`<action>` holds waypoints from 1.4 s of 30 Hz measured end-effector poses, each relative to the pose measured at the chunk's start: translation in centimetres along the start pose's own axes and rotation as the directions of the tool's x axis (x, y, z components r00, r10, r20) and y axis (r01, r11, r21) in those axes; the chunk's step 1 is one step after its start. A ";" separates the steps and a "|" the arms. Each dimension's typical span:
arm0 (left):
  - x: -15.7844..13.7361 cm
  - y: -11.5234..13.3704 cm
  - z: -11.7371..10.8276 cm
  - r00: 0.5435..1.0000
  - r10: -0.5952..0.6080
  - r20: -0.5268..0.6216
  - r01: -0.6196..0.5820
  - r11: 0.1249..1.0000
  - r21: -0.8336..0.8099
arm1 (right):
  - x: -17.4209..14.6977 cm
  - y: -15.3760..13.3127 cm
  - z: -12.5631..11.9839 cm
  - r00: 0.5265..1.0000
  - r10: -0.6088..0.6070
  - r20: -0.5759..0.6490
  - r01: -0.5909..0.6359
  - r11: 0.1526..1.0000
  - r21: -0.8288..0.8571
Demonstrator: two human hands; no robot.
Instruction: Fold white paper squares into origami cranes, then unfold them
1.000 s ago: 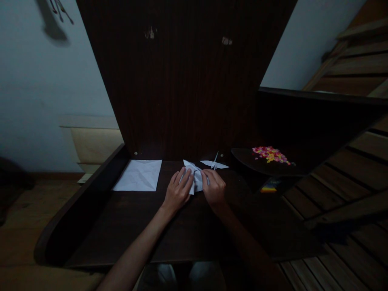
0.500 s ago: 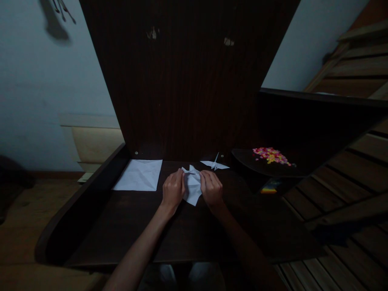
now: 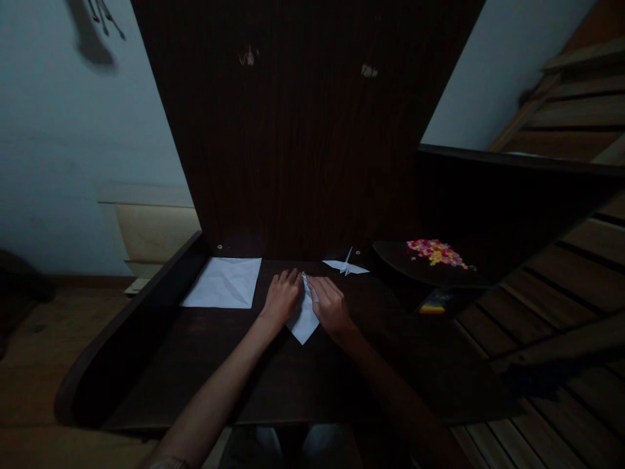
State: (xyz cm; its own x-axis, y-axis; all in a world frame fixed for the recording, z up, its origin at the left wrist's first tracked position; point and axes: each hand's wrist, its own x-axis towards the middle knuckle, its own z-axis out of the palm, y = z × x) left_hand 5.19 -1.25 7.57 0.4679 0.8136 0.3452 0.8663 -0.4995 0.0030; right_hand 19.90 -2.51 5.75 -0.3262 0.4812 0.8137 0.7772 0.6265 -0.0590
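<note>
A partly folded sheet of white paper (image 3: 303, 324) lies on the dark desk, its lower corner pointing toward me. My left hand (image 3: 283, 296) grips its left side, fingers bent and partly hiding it. On the right side, my right hand (image 3: 331, 305) pinches the paper near its top, the fingertips close to those of the left. Just beyond the right hand rests a folded white paper crane (image 3: 346, 267) with spread wings. To the left of my hands a flat, creased white sheet (image 3: 225, 282) lies on the desk.
A raised dark side panel (image 3: 127, 332) borders the desk on the left, and a tall dark board (image 3: 303, 143) stands behind. At right, a low corner shelf (image 3: 398, 254) bears a heap of small pink, red and yellow pieces (image 3: 436, 252). Wooden slats (image 3: 551, 267) stand farther right.
My hands have drawn closer together, the right one moving left. The paper between them has narrowed, and its lower corner now points nearer to me. The crane and flat sheet stay put.
</note>
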 end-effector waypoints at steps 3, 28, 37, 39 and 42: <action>0.3 -0.4 0.6 0.994 -0.070 0.087 0.080 0.989 -0.126 | 0.2 -0.5 -0.4 0.996 -0.082 0.047 0.086 0.993 -0.079; 0.5 -5.1 3.8 0.853 -0.292 0.433 0.473 0.080 -0.878 | 0.0 -0.7 -0.7 0.990 -0.081 0.114 0.077 0.996 0.040; -1.9 -5.2 0.0 0.861 -0.163 0.482 0.458 -0.163 -0.874 | 1.1 3.5 -2.0 0.772 0.632 0.067 -0.587 0.668 0.457; -2.1 -5.2 -0.5 0.863 -0.151 0.481 0.459 -0.163 -0.874 | 0.9 4.1 -1.8 0.721 0.684 0.110 -0.612 0.553 0.565; -2.1 -5.1 -0.6 0.861 -0.153 0.484 0.472 -0.113 -0.874 | 0.8 3.9 -1.8 0.718 0.687 0.113 -0.599 0.527 0.603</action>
State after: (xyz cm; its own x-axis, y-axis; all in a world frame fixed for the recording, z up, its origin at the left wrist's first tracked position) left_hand -0.32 -0.58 7.36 0.3556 0.9213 -0.1577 -0.0300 0.1799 0.9832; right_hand 23.68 -0.80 7.19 0.2387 0.8449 0.4787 0.2800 0.4121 -0.8671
